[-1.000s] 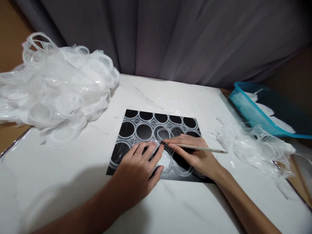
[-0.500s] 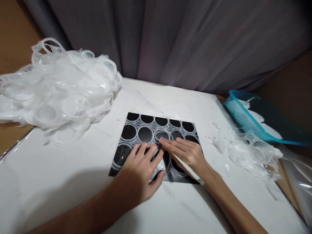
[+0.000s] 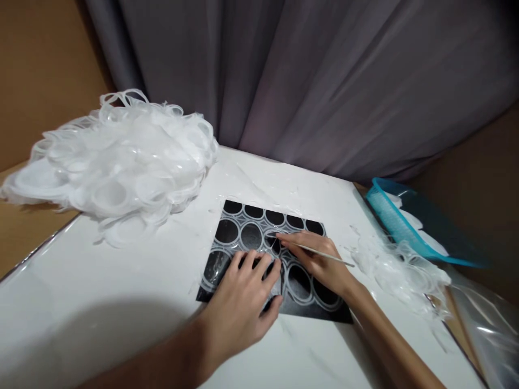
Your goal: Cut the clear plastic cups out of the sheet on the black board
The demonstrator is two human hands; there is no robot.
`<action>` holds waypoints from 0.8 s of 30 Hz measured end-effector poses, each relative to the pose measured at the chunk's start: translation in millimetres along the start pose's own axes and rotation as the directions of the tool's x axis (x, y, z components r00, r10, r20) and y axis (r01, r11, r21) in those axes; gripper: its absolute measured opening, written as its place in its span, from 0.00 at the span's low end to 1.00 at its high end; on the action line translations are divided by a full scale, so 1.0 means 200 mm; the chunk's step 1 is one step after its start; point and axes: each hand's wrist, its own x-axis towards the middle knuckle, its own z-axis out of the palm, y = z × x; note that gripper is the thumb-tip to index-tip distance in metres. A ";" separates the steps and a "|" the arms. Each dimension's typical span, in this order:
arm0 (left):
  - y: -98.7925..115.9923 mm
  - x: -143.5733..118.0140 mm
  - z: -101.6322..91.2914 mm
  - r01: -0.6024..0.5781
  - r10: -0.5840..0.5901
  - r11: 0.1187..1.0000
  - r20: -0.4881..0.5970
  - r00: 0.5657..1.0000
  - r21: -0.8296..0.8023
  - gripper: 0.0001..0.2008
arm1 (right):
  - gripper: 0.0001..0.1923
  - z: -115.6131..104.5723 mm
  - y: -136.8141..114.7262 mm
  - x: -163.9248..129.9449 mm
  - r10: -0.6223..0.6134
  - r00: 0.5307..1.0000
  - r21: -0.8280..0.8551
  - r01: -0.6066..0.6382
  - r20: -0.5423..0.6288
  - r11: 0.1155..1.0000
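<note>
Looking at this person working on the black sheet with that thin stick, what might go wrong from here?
The thin stick in the right hand has its tip close to the left hand's fingers, so a slip might poke them. The left hand alone pins the black sheet; if it lifts, the sheet may slide on the white table. The pile of clear scraps sits near the table edge and might spill.

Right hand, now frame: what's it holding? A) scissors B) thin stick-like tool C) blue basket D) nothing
B: the right hand pinches a thin stick-like tool whose tip rests on the black sheet with clear rings, while the left hand lies flat on that sheet; the blue basket sits apart at the right.
</note>
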 end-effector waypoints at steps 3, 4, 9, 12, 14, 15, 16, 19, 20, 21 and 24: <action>0.00 0.00 0.00 0.000 0.000 1.000 0.014 1.000 -0.027 0.26 | 0.18 0.02 0.02 -0.03 -0.043 0.999 -0.069 0.042 -0.015 0.997; 0.00 -0.01 0.01 -0.001 0.002 1.000 0.014 1.000 -0.030 0.26 | 0.20 0.03 0.02 -0.04 -0.075 0.997 -0.101 0.073 -0.019 0.992; -0.02 -0.02 0.03 -0.013 0.012 1.000 -0.032 0.999 -0.015 0.26 | 0.18 0.04 -0.02 -0.04 -0.001 1.000 0.018 0.001 -0.025 1.000; -0.04 -0.03 0.04 -0.038 0.038 0.999 -0.035 0.999 0.002 0.27 | 0.15 0.01 -0.05 -0.04 0.163 0.986 0.200 -0.164 0.023 0.966; -0.05 -0.04 0.04 -0.058 0.060 0.997 -0.034 0.998 0.044 0.27 | 0.13 -0.01 -0.05 -0.06 0.249 0.968 0.264 -0.249 0.033 0.932; -0.05 -0.04 0.04 -0.064 0.066 0.996 -0.037 0.997 0.064 0.27 | 0.13 -0.01 -0.05 -0.07 0.294 0.955 0.288 -0.292 0.037 0.912; -0.05 -0.04 0.04 -0.069 0.073 0.994 -0.043 0.996 0.081 0.27 | 0.13 -0.02 -0.04 -0.08 0.342 0.939 0.310 -0.338 0.041 0.889; -0.04 -0.05 0.05 -0.080 0.087 0.990 -0.055 0.995 0.118 0.27 | 0.14 -0.03 -0.02 -0.09 0.445 0.895 0.358 -0.414 -0.005 0.837; -0.03 -0.05 0.05 -0.084 0.093 0.988 -0.059 0.994 0.129 0.27 | 0.14 -0.04 -0.03 -0.08 0.468 0.883 0.366 -0.422 -0.043 0.829; -0.03 -0.06 0.05 -0.086 0.096 0.986 -0.066 0.993 0.140 0.27 | 0.14 -0.04 -0.04 -0.07 0.486 0.870 0.366 -0.427 -0.082 0.827; -0.02 -0.06 0.06 -0.077 0.094 0.983 -0.095 0.991 0.165 0.26 | 0.13 -0.03 -0.10 0.01 0.469 0.872 0.334 -0.404 -0.141 0.851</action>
